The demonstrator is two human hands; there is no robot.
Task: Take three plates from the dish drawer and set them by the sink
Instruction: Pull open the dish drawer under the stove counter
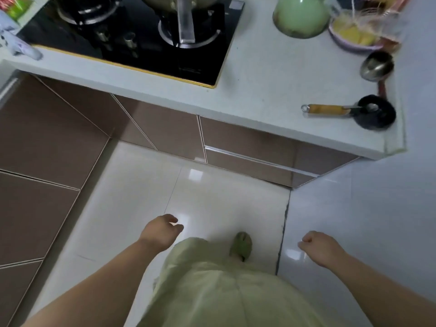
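The person is standing on the pale tiled floor (212, 190), facing the corner where two runs of brown cabinets meet. Both arms are hanging out in front, low over the floor. The left hand (160, 232) is loosely curled with the fingers half bent and is holding nothing; the right hand (318, 246) is curling into a soft fist, also gripping nothing. Between them a green slipper (241, 246) is showing below the light green garment (212, 291).

Ahead, the white counter (271, 74) is running across the view and ending in a cut corner at the right, its front edge overhanging the cabinets. Under that end a drawer front (247, 135) with a metal rail along its lower edge is sitting closed, flush with its neighbours; no plates are showing, and whether this is the dish drawer I cannot tell. The sink is out of view.

On the counter a black hob (132, 38) is lying close to the front edge, with a pan handle (186, 24) sticking out toward the room. Near the cut corner a small black pan (375, 112) and a steel ladle (377, 67) are resting, with a green jug (300, 15) behind them.

The floor between the person and the cabinets is lying open, with a white wall (377, 208) closing in on the right.
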